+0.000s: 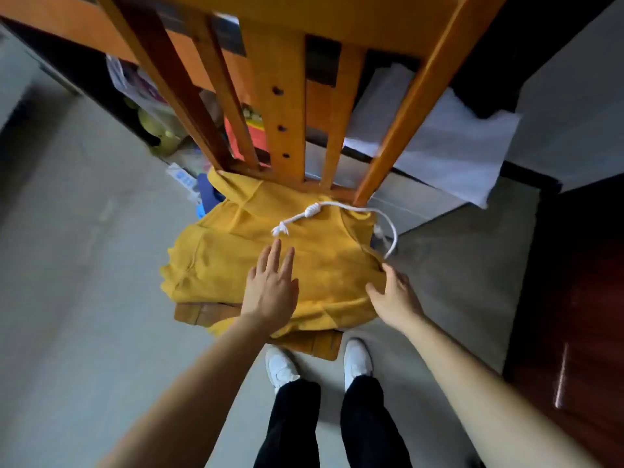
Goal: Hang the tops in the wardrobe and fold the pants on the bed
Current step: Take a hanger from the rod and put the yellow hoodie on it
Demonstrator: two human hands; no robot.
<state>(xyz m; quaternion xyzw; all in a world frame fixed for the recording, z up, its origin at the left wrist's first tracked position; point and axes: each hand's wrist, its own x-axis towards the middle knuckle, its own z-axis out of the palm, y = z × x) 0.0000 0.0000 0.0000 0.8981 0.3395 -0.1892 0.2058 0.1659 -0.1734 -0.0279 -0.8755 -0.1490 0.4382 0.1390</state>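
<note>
A pale grey floor (pixel 84 265) fills the room's lower half, and a wooden chair (pixel 202 314) stands on it directly in front of the person, its slatted backrest rising toward the camera. Behind the backrest sits a dim recess with a jumble of bags and packets (pixel 152 106), too blurred to name, and to the right a white sheet (pixel 456 146) drapes over a grey ledge. Dark reddish wood panelling (pixel 574 315) runs along the far right. White shoes (pixel 280 366) and black trousers (pixel 293 427) show below the seat. The yellow hoodie (pixel 320 265) lies in a loose fold on the chair seat, covering most of it. Its hood end points at the backrest and its hem hangs over the front edge, so its collar-to-hem line runs front to back. A knotted white drawstring (pixel 312 211) loops across the neck. The left hand (pixel 270 288) lies flat on the fabric, fingers straight. The right hand (pixel 395 298) grips the hoodie's right edge, thumb on top.
</note>
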